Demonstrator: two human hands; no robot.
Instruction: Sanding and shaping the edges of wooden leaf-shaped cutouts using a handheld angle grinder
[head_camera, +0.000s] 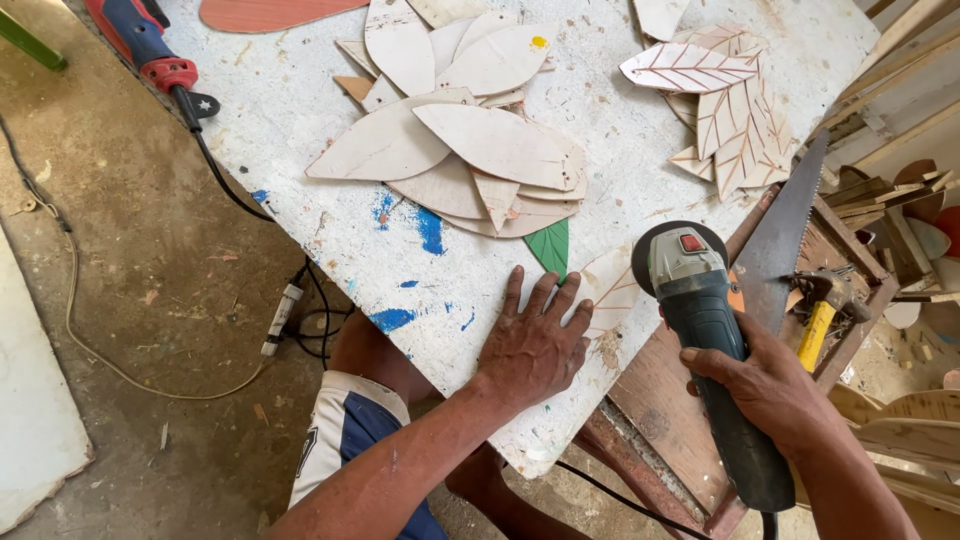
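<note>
— Wooden, pale and leaf-shaped, the thin cut-out with vein lines lies at the near edge of the white paint-spattered bench, just under the disc of the grey-green angle grinder. See who's holding what?

— Right hand is clenched round the grinder's body, disc end hanging over the leaf's right side. Left hand lies flat, fingers spread and released, gripping nothing, pressing on the bench with the fingertips at the leaf's left edge.

— So which step would you call it?

— My guess: bracing the piece just before the disc meets it, or mid-pass; I can't tell whether the disc touches. Any cut would call for the left hand to pin the leaf firmly and stay apart from the disc.

— And round about?

— A green-painted leaf peeks out just beyond the fingertips. Farther up sits a heap of plain wooden leaves, and to the right a pile of leaves with carved veins. A hand saw lies along the bench's right edge beside a yellow-handled hammer. A red and blue power tool rests at the far left corner.
</note>
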